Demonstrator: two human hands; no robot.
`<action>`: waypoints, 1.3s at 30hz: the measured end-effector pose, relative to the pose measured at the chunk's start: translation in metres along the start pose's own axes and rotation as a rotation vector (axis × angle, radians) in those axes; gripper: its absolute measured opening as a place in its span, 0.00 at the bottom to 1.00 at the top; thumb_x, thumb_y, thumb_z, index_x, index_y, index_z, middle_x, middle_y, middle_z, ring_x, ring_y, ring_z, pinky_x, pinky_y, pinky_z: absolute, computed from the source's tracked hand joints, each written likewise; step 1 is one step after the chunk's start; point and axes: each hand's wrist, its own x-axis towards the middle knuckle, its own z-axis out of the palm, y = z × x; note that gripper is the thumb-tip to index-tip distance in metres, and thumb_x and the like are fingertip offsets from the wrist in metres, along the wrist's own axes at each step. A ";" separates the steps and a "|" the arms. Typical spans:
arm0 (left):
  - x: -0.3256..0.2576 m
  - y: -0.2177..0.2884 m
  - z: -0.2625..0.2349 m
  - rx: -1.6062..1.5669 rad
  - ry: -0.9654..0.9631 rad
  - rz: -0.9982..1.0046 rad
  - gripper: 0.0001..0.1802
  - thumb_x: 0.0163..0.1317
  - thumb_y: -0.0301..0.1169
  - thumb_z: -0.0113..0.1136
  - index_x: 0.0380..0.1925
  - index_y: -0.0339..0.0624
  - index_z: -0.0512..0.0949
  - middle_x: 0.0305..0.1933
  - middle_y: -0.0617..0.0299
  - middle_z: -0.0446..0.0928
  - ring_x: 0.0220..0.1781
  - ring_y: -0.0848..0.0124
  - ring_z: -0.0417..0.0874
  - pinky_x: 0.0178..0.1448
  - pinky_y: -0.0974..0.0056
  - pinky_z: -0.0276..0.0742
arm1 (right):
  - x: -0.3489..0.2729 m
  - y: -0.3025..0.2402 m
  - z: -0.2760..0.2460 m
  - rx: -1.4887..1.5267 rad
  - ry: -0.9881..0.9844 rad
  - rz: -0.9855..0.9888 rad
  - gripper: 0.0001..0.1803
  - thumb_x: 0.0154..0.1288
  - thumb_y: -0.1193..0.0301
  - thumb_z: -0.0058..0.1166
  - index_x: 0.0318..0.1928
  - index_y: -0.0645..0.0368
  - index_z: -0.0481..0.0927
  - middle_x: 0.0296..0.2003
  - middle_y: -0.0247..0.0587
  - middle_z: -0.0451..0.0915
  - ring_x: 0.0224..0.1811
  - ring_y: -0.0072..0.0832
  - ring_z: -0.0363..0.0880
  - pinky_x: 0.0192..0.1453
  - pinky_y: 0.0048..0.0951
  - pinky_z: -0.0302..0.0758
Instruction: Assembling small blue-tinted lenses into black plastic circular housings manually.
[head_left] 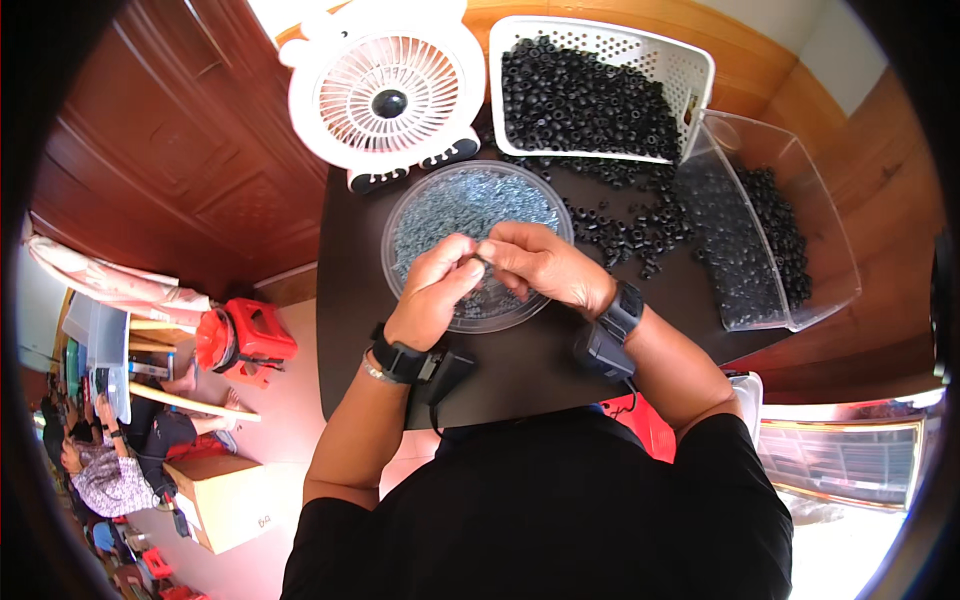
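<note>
My left hand (pixel 432 296) and my right hand (pixel 548 266) meet above a round clear tub (pixel 392 262) full of small shiny blue-grey pieces (pixel 470 205). The fingers of both are closed in a pinch, tip to tip. Something small and dark shows between them, too hidden to name. Just beyond the tub, loose black ring-shaped parts (pixel 640 232) lie scattered on the dark tabletop (pixel 365 365). Each wrist wears a black strap with a small box on it.
A white fan (pixel 388 104) stands behind the tub. At the back right are a white perforated basket (pixel 700 75) of black parts and a tilted clear bin (pixel 835 235) holding more. Left on the floor are a red stool (pixel 265 333), a cardboard box (pixel 230 505) and a seated person (pixel 115 480).
</note>
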 end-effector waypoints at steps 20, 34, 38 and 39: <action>0.006 0.001 0.001 -0.370 0.071 0.074 0.10 0.63 0.36 0.50 0.34 0.39 0.70 0.28 0.61 0.72 0.29 0.71 0.74 0.35 0.68 0.68 | -0.011 0.007 -0.126 -1.259 0.700 0.206 0.12 0.52 0.62 0.58 0.27 0.59 0.80 0.28 0.49 0.81 0.35 0.44 0.80 0.40 0.44 0.74; 0.004 -0.005 0.003 -0.335 -0.044 0.046 0.13 0.63 0.39 0.51 0.35 0.39 0.72 0.33 0.57 0.77 0.31 0.71 0.77 0.35 0.69 0.70 | 0.015 0.004 -0.069 -0.127 0.472 -0.217 0.08 0.63 0.74 0.54 0.39 0.66 0.79 0.29 0.32 0.80 0.30 0.15 0.75 0.35 0.18 0.73; 0.005 -0.003 0.007 -0.326 -0.067 0.072 0.15 0.64 0.40 0.51 0.35 0.39 0.72 0.36 0.55 0.77 0.32 0.71 0.77 0.37 0.70 0.71 | 0.014 0.005 -0.009 0.066 0.334 -0.307 0.05 0.64 0.77 0.53 0.39 0.64 0.78 0.32 0.32 0.80 0.32 0.16 0.75 0.38 0.19 0.74; 0.005 -0.004 0.005 -0.322 -0.060 0.068 0.15 0.64 0.40 0.51 0.35 0.39 0.72 0.36 0.55 0.77 0.32 0.71 0.77 0.37 0.70 0.71 | 0.011 0.004 0.003 0.115 0.296 -0.310 0.05 0.65 0.77 0.54 0.40 0.64 0.78 0.32 0.33 0.80 0.34 0.16 0.76 0.40 0.19 0.74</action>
